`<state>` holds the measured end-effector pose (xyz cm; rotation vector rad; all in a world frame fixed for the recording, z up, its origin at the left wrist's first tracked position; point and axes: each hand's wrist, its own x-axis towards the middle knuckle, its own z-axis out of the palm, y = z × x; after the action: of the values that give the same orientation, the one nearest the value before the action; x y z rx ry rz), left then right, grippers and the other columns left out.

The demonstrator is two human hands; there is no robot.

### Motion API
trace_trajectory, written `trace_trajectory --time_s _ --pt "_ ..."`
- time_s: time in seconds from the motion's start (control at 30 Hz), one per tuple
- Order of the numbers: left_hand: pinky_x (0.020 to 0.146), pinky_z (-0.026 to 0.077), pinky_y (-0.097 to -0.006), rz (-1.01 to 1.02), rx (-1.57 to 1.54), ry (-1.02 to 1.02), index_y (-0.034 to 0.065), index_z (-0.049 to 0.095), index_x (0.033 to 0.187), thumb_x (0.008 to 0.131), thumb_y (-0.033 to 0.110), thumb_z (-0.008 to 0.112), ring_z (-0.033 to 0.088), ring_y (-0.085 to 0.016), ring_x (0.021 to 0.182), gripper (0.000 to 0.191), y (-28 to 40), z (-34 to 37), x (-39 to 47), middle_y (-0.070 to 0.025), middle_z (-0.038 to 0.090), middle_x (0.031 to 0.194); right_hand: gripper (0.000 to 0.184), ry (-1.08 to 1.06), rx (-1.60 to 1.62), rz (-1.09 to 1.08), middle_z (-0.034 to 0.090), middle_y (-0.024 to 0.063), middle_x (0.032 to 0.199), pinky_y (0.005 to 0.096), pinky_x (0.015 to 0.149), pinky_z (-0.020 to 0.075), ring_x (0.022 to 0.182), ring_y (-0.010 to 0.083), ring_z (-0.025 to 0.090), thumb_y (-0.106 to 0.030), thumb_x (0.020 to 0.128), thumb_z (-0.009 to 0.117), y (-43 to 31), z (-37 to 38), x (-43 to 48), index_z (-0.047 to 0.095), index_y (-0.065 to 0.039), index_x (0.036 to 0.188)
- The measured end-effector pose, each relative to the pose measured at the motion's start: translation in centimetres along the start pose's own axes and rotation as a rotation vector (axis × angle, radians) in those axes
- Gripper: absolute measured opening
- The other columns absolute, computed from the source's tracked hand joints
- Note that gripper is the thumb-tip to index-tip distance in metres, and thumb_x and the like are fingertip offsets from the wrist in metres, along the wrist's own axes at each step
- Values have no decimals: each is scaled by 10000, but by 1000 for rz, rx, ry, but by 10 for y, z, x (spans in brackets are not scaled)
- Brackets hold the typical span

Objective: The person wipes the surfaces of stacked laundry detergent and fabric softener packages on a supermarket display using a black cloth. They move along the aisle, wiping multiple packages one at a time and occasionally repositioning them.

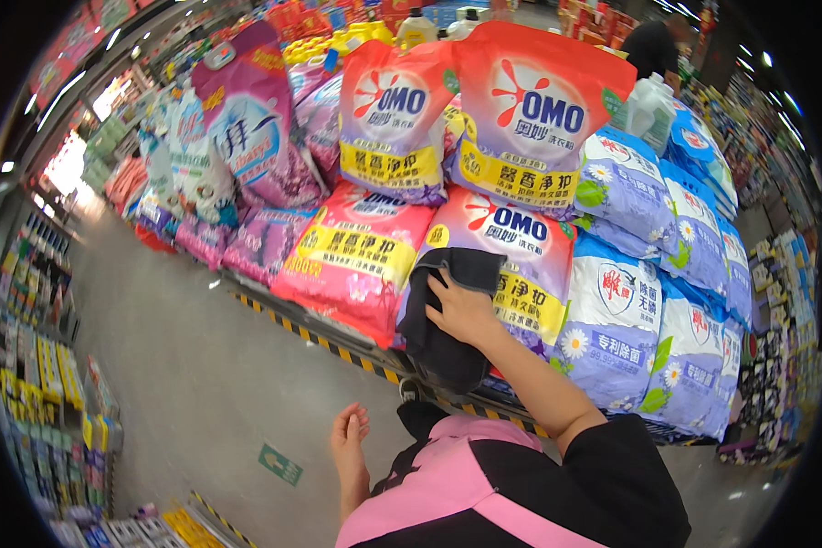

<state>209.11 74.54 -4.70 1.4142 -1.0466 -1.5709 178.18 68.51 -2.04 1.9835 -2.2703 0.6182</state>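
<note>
A dark cloth (445,342) lies under my right hand (460,309), pressed against the front of a red and purple OMO laundry powder bag (534,274). Part of the cloth hangs down over the display's edge. To the left of it lies a pink-red OMO bag (356,257). Two more OMO bags, one smaller (394,123) and one larger (538,120), stand upright behind. My left hand (351,425) hangs over the floor at my side, holding nothing, its fingers slightly curled.
Blue and white detergent bags (609,315) are stacked on the right, purple bags (253,137) on the left. Yellow-black tape (315,340) runs along the display's base. A person in dark clothes (651,48) is at the back right. Stocked shelves (41,342) line the far left.
</note>
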Motion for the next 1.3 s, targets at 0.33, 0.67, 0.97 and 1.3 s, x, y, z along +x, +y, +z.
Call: trace_trajectory --time_s 0.33,0.67,0.97,1.3 --pt "905 479 -300 152 176 -161 46 598 1246 1031 206 493 599 -155 1044 288 106 -2 119 -75 642 1156 577 -93 9 268 518 59 1435 408 945 506 1222 279 572 -537 919 513 114 -8 126 562 -162 1356" --pt "915 468 -286 297 323 -360 9 610 1206 1019 143 501 591 -148 1075 254 124 31 210 -86 637 1163 681 -7 -89 364 498 139 1448 424 955 489 1172 334 601 -501 898 567 75 -33 52 452 -125 1453" --pt "732 474 -297 817 683 -284 7 634 1111 1009 129 515 585 -181 902 198 145 87 314 -91 613 1028 567 383 54 805 349 244 1526 410 1146 307 1427 382 321 -319 998 489 122 -26 -59 395 -4 1460" --pt "727 469 -390 996 785 -173 15 608 964 946 104 563 559 -302 809 101 110 120 332 -127 551 903 519 312 -295 579 494 164 1426 495 1090 347 1353 334 431 -274 852 648 74 -21 44 565 -58 1316"
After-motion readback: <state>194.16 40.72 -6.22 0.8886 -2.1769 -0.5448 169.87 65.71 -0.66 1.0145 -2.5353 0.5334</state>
